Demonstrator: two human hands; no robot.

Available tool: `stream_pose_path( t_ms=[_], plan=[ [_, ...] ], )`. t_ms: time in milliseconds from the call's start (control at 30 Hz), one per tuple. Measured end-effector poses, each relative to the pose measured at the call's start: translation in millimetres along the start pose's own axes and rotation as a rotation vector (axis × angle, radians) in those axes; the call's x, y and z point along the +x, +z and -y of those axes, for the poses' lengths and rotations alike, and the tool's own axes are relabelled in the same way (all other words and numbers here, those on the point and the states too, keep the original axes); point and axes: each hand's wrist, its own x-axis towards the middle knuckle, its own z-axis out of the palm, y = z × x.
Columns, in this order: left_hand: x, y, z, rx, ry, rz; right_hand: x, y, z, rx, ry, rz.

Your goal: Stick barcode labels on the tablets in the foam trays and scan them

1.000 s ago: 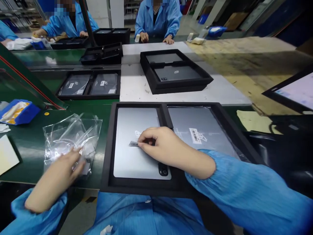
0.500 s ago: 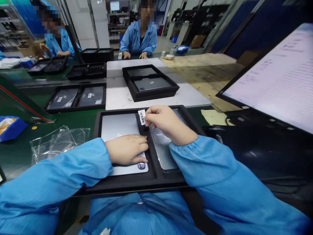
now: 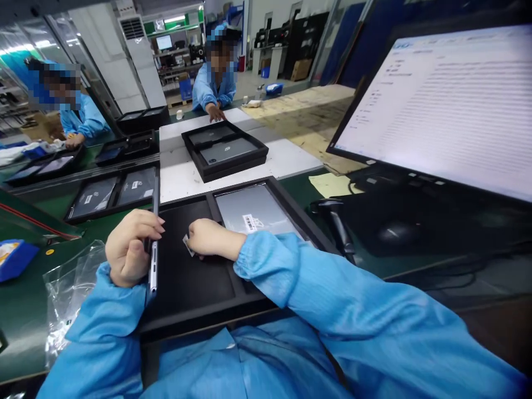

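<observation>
My left hand (image 3: 132, 246) is closed around a thin silver tablet (image 3: 154, 260), which stands on edge above the left side of a black foam tray (image 3: 183, 321). Between the fingertips of my right hand (image 3: 211, 239) is a small white label (image 3: 188, 245), held over the bare left compartment. A second tablet (image 3: 236, 202) in clear wrap lies in the right compartment, with a white barcode label (image 3: 250, 223) on its back. My right sleeve covers its lower part.
Crumpled clear plastic bags (image 3: 70, 293) lie at left. More foam trays with tablets (image 3: 226, 148) stand ahead and at far left (image 3: 112, 191). On the right are a monitor (image 3: 436, 111), a barcode scanner (image 3: 334, 221) and a mouse (image 3: 399, 233). A co-worker's hand (image 3: 216, 112) reaches toward the stacked trays.
My left hand has lifted the tablet from the left compartment and tipped it upright. My right hand moved left and down with a label. A co-worker's arm now stretches toward the stacked trays.
</observation>
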Motion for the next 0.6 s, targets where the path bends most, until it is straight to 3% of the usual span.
stream_pose_path(
  t_ms=[67,133,233,300,367,433,600],
  plan=[
    [1.3,6.8,0.7,0.027,0.03,0.149,-3.2,-11.1,1.0,-0.242,-0.092,-0.11],
    [2.6,18.1,1.5,0.081,0.041,0.345,-15.5,-33.0,3.6,-0.359,-0.098,-0.299],
    [-0.1,37.6,1.8,0.203,-0.005,0.725,-57.4,-69.7,5.0,-0.243,-0.129,-0.728],
    [-1.9,49.4,-1.0,0.295,-0.035,0.97,-97.5,-85.7,-0.6,-0.038,-0.268,-0.938],
    [2.1,61.9,-9.3,0.401,-0.072,1.086,-137.1,-91.2,-11.1,0.168,-0.405,-0.992],
    [14.4,80.3,-24.4,0.484,-0.124,1.096,-167.0,-88.5,-23.0,0.317,-0.468,-0.987],
    [51.1,165.1,-71.9,0.498,-0.273,1.203,-187.0,-75.0,-38.6,0.452,-0.453,-0.982]
  ],
)
